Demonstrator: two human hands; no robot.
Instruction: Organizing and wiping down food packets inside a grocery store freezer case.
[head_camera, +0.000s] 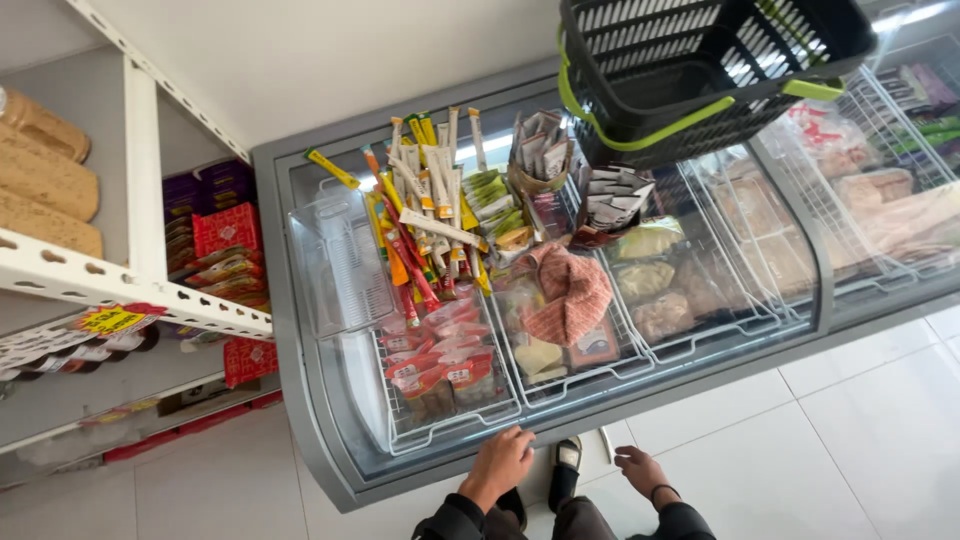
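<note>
- Left hand (500, 462): fingers curled loosely, knuckles up, resting on the front rim of the chest freezer (330, 470); holding nothing.
- Right hand (642, 470): fingers spread and slack, empty, hanging just off the freezer's front edge.
- Red packets (440, 365) lie in the freezer just behind the left hand.
- Black basket (700, 60) sits on the freezer's far side.
- White tile floor (850, 440) lies in front of the freezer.

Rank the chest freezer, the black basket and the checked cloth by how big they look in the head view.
1. Chest freezer, largest.
2. Black basket, though it sits nearer the camera, which inflates it.
3. Checked cloth, smallest.
</note>
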